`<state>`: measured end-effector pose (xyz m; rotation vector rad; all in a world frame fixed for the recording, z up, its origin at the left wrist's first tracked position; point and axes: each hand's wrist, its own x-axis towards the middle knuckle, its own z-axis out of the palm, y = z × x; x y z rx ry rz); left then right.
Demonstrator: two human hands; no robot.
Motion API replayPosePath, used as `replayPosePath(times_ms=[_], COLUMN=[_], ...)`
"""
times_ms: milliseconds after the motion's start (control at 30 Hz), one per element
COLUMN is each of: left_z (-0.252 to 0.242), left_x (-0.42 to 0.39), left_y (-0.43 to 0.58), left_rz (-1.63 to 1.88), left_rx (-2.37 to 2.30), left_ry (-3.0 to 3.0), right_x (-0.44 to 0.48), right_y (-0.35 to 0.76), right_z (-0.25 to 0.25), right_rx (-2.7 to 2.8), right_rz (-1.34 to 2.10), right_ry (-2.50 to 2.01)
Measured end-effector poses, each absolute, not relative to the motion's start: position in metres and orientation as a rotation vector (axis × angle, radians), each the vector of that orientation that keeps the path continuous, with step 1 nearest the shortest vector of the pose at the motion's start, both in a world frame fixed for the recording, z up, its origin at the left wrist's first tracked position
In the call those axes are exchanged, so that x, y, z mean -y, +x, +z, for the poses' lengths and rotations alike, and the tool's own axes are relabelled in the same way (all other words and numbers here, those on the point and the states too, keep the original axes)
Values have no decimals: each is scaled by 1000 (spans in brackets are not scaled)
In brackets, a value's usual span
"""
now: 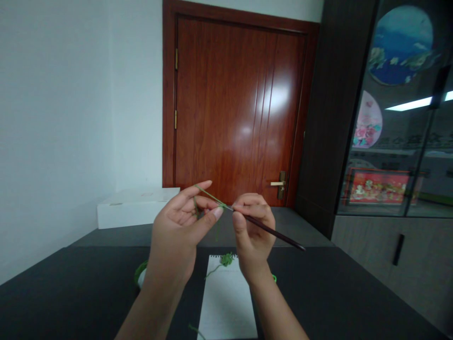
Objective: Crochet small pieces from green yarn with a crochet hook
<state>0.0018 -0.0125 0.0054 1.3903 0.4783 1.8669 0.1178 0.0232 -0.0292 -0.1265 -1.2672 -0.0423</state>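
My left hand (184, 217) pinches a small bit of green yarn (208, 194) between thumb and finger, while its raised index finger carries the strand taut. In my right hand (255, 226) is a crochet hook (276, 232) with a dark handle, held like a pencil. The hook's thin metal tip meets the yarn at my left fingertips; the exact loop there is too small to make out. Below the hands, a small green crocheted piece (227, 259) with a loose tail lies on a white spiral notepad (228, 302).
Partly behind my left wrist is a ball of green yarn (140, 274). A bright green item (274, 278) peeks out beside my right wrist. At the back left of the black table (92, 293) stands a white box (130, 208). Beyond are a wooden door (226, 104) and a glass cabinet (389, 156).
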Motion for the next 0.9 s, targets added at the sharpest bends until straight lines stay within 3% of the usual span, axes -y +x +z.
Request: replayPosePath(times_ms=[133,333,467,567,767,900], left_z=[8,2,-3,-3,2,2], left_x=[12,10,6,3,2,1], left_y=[2,7,8,4,-6,-6], left_rz=[1780,1906,2054,1992,1754,1686], left_rx=[-440,-479,-571,-545,-448,-393], left_ry=[1224,1348,1574,1593,1405,1380], right_x=[-31,-29,-18,-12,-23,-29], right_y=[111,121,123,124,124,120], right_z=[-33,-36,-33,-30,-24,-21], right_rx=[1251,1415,1366,1270,1094,1109], right_rz=[117,-599,-505,-288,687,1061], right_ry=[-54,-224,-364,-411,-204,-77])
